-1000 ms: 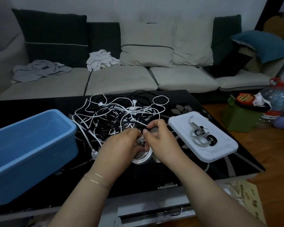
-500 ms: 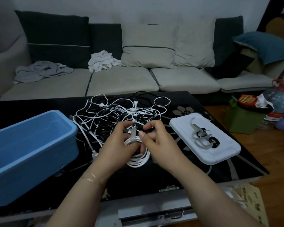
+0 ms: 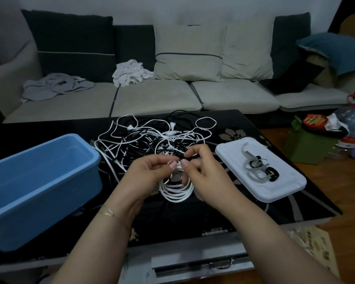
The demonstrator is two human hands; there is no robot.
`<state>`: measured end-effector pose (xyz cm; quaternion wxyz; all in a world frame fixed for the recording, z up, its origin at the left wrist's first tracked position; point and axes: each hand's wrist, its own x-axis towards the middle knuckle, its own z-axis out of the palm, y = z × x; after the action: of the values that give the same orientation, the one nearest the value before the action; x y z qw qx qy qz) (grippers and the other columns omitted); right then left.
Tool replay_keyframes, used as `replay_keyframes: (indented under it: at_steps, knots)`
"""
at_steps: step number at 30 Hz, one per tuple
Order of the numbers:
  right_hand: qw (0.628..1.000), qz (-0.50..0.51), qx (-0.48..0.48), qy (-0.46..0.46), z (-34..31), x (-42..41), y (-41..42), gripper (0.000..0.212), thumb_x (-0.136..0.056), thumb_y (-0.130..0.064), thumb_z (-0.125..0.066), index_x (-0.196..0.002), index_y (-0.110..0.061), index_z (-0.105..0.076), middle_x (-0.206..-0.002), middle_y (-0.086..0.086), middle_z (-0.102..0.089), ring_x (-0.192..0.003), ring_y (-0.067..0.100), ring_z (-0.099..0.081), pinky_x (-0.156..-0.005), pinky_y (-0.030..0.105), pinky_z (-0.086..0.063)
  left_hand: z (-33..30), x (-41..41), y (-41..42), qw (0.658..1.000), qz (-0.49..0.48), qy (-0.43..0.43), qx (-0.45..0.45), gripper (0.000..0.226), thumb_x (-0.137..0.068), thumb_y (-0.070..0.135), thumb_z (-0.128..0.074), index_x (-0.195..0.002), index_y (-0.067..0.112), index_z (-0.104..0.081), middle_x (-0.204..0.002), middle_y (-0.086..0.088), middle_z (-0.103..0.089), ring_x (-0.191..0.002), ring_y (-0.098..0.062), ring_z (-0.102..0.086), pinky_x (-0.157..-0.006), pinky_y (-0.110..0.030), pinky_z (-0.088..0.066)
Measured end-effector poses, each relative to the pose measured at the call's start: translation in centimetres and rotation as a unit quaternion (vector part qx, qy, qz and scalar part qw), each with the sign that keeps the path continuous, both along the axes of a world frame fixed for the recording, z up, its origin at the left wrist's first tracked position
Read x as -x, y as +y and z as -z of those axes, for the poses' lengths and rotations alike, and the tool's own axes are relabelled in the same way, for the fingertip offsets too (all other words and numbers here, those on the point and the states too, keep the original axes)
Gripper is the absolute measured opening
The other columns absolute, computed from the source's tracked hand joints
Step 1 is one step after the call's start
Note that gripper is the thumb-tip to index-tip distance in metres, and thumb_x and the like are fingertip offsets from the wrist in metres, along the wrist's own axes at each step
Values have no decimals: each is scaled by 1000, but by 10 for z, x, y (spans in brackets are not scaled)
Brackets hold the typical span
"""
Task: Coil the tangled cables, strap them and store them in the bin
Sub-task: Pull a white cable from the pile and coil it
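Take the table [image 3: 275, 210] as your landmark. On it, at your left, sits the bin [image 3: 49, 181]. At its middle lies the tangle of cables [image 3: 152, 136]. Nearer you than the tangle, your left hand [image 3: 150, 175] and right hand [image 3: 205, 173] meet over a coiled cable [image 3: 176, 193]. At its right lies a lid [image 3: 275, 185] with straps [image 3: 258, 169] on it. Behind the table stands the sofa [image 3: 156, 97].

Right hand [image 3: 201, 173] lifted off coil [image 3: 176, 191] (seemingly)
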<state>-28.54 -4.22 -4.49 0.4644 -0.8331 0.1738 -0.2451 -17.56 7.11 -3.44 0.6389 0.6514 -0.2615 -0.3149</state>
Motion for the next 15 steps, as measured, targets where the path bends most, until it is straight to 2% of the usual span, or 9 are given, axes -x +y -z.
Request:
replay_keyframes:
  at_steps: [4, 7, 9, 11, 13, 15]
  knots:
    - [997, 5, -73, -38, 0, -3, 1, 9, -98, -26, -49, -92, -30, -43, -62, -2, -65, -44, 3, -49, -50, 25, -38, 0, 4, 0, 995, -15, -95, 18, 9, -89, 12, -64, -94, 11, -72, -87, -10, -75, -89, -24, -69, -87, -35, -51]
    - [991, 27, -121, -55, -1, -5, 1, 8, -98, -24, -50, -92, -28, -47, -56, -2, -61, -45, 8, -48, -47, 23, -38, 4, 5, 0, 967, -31, -254, -3, 11, -92, 25, -62, -90, 26, -73, -82, 7, -74, -84, -12, -70, -81, -32, -54]
    - [989, 43, -126, -60, -1, -6, -1, 6, -97, -25, -51, -93, -28, -48, -55, -3, -61, -50, 13, -52, -52, 26, -41, 3, 7, 2, 945, -28, -326, -16, 21, -94, 39, -53, -94, 36, -73, -67, 21, -67, -66, 4, -62, -65, -17, -47]
    - [989, 54, -122, -59, 1, -8, -3, 6, -96, -27, -52, -93, -29, -49, -53, -6, -61, -54, 15, -53, -57, 30, -43, 1, 10, 4, 935, -18, -352, -32, 34, -92, 49, -41, -101, 39, -72, -48, 21, -53, -48, 6, -50, -51, -10, -33]
    - [990, 58, -120, -56, 2, -9, -4, 4, -96, -28, -52, -94, -29, -49, -54, -6, -61, -53, 14, -53, -58, 32, -43, 1, 11, 4, 917, -21, -395, -47, 33, -94, 47, -43, -103, 38, -73, -48, 19, -53, -47, 5, -49, -50, -11, -32]
    - [989, 58, -124, -56, 1, -9, -2, 3, -96, -28, -52, -95, -28, -49, -55, -5, -61, -53, 13, -53, -57, 32, -43, 3, 8, 4, 914, -28, -403, -47, 22, -93, 37, -56, -107, 38, -73, -57, 19, -61, -55, 9, -53, -55, -9, -35]
